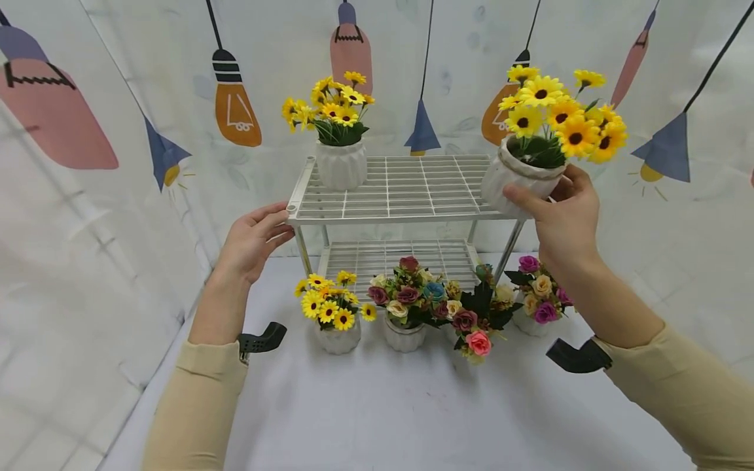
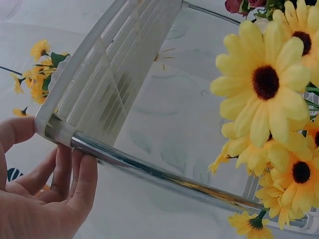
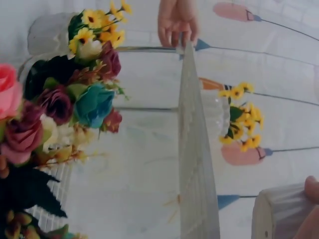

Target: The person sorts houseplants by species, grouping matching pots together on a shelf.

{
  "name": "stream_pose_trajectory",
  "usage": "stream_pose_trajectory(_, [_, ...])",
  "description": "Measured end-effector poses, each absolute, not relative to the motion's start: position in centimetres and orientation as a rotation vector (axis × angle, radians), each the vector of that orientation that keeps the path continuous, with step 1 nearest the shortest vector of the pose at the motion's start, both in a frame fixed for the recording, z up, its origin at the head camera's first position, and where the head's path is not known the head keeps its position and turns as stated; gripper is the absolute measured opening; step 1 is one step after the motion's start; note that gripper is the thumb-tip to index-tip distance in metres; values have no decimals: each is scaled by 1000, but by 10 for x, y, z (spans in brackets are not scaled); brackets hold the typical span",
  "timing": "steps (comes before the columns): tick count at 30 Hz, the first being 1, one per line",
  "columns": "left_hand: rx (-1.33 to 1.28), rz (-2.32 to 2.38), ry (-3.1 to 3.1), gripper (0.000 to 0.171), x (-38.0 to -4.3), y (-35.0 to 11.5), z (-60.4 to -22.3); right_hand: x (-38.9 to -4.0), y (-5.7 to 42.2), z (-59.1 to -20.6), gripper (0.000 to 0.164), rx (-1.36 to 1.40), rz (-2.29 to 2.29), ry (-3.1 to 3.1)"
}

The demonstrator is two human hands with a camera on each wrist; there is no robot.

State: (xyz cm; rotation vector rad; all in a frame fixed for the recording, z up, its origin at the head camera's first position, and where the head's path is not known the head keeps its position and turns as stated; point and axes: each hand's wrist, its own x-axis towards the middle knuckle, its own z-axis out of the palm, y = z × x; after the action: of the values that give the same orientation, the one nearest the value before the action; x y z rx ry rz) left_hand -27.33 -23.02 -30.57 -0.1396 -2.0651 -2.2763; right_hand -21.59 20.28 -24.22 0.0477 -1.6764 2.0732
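My right hand [image 1: 568, 219] grips a white ribbed pot [image 1: 521, 176] of yellow artificial daisies [image 1: 562, 121], thumb on its near side. The pot leans to the right over the right end of the white wire rack's upper shelf [image 1: 406, 190]. In the right wrist view, the underside of this held pot [image 3: 264, 216] shows beside the shelf's edge. My left hand [image 1: 253, 239] holds the rack's front left corner. Seen from the left wrist, its thumb side lies on the corner cap [image 2: 57, 130] and the other fingers curl beneath, by the chrome post [image 2: 149, 164].
A second pot of yellow daisies [image 1: 341, 163] stands at the upper shelf's left. Before the lower shelf [image 1: 400, 252], on the white table [image 1: 377, 412], stand another daisy pot [image 1: 338, 340] and several pots of mixed roses [image 1: 405, 335]. A lamp-patterned curtain [image 1: 389, 39] hangs behind.
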Motion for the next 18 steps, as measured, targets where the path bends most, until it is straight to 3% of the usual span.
stream_pose_trajectory(18, [-126,-2305,-2042,61,-276,-231,-307,-273,134,-244,78,110,2028,-1802])
